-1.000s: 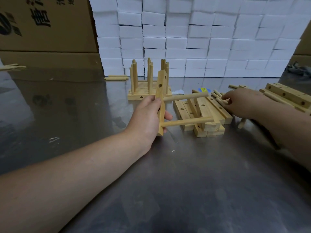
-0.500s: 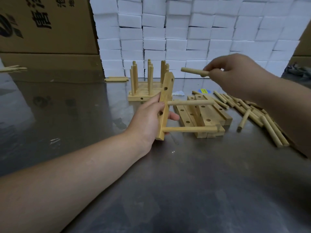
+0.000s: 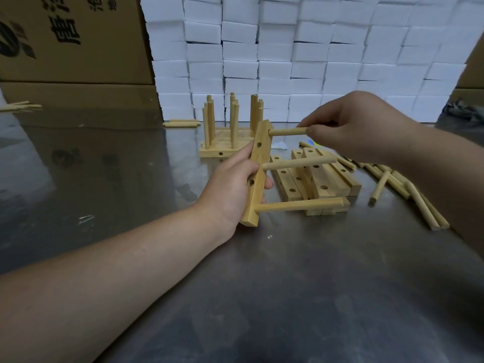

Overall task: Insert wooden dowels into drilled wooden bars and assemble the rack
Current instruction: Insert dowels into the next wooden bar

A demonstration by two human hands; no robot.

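Backdrop: Stacked white blocks (image 3: pixel 288 61) and cardboard boxes (image 3: pixel 73 40) stood behind a steel worktop (image 3: pixel 288 297).
Left hand: the left hand (image 3: pixel 233 189) was closed around a drilled bar (image 3: pixel 258 176), which it held on end and slightly tilted.
Right hand: the right hand (image 3: pixel 358 127) pinched the top dowel (image 3: pixel 286 131), whose tip was at the bar's uppermost hole; depth of seating could not be told.
Fitted: a middle dowel (image 3: pixel 298 163) and a lower dowel (image 3: pixel 298 205) projected from the bar.
Stock: spare bars (image 3: pixel 322 179) were piled just beyond, with loose dowels (image 3: pixel 408 189) to their right and a finished rack (image 3: pixel 230 127) behind.
Risk: an off-axis push would probably jam the dowel or twist the bar in the grip, and the fitted dowels could knock the spare bars.
Containers: the boxes were shut and their contents unseen; no parts lay in any container.
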